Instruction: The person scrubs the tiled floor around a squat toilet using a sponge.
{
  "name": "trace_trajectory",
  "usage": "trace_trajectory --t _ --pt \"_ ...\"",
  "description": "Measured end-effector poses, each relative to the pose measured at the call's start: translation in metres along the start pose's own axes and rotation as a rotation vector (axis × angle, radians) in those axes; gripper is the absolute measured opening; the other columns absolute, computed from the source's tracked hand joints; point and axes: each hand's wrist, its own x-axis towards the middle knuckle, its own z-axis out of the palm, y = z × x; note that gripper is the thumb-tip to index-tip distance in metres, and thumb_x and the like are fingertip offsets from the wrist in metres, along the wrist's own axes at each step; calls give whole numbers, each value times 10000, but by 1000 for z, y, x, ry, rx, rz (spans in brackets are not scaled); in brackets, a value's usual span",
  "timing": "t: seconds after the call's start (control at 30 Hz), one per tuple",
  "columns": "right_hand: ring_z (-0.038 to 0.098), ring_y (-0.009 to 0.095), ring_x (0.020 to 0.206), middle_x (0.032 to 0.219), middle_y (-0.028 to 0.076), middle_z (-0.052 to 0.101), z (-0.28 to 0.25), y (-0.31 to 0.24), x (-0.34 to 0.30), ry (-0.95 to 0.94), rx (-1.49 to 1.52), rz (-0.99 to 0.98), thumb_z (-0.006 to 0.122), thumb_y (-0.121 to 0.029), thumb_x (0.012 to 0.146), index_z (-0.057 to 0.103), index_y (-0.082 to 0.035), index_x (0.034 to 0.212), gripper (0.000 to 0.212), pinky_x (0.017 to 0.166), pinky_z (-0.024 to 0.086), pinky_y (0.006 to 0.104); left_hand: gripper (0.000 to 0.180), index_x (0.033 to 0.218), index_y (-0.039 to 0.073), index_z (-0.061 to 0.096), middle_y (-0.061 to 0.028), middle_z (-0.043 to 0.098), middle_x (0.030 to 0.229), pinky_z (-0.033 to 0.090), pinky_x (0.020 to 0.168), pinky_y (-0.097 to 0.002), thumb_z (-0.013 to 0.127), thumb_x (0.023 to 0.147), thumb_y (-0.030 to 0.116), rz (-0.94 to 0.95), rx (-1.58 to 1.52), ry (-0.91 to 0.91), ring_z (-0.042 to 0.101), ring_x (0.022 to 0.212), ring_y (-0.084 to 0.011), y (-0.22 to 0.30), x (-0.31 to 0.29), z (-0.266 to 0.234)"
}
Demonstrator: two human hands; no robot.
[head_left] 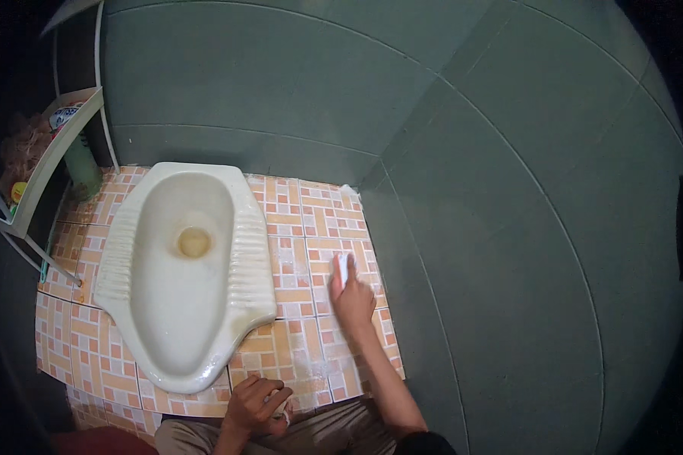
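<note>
Fingers of right hand [354, 305] grasp pink-white tool [342, 269] against tiles [290, 265], between toilet [250, 254] and right wall [508, 303]; flat contact, even pressure look best. Left hand [254, 407] curls near trousers [340, 431]; whether grasping anything, cannot tell.

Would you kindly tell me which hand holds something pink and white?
The right hand, with the pink-and-white object over the floor tiles; the left hand is by the trousers.
</note>
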Motion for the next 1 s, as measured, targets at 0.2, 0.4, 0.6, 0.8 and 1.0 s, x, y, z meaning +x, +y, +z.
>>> trace_trajectory --t 0.2,0.4,0.6,0.8,1.0 --pt "727 472 910 961 302 725 47 2 156 159 -81 47 482 -511 1032 508 -141 1521 615 830 577 565 263 943 99 732 -64 688 868 527 681 -374 736 698 193 -32 -15 -32 675 714 -224 0 -5 -2" --pt "718 459 1027 1062 310 720 73 9 262 128 -20 113 484 -478 1029 495 1 1485 661 889 584 542 199 970 28 676 -136 660 894 514 625 -400 608 799 102 5 -24 -24 629 687 -265 8 11 0" --pt "710 441 1066 1178 302 694 71 -46 254 89 130 169 549 -439 999 402 -4 1542 711 913 583 519 165 964 25 654 -132 657 895 503 614 -376 624 819 96 13 5 40 626 671 -261 13 16 -12" --pt "696 467 1069 1138 323 706 93 -170 210 -60 240 -164 504 -548 987 471 -65 1535 731 964 550 534 168 966 1 641 -138 650 882 495 613 -382 609 825 87 33 -12 65 625 665 -258 8 16 2" --pt "691 449 1081 1165 276 717 59 -182 217 -223 238 -449 478 -598 1000 519 -218 1526 651 947 557 538 279 911 125 725 -33 673 864 523 637 -336 750 634 149 -34 41 -46 659 669 -177 3 -1 -6"
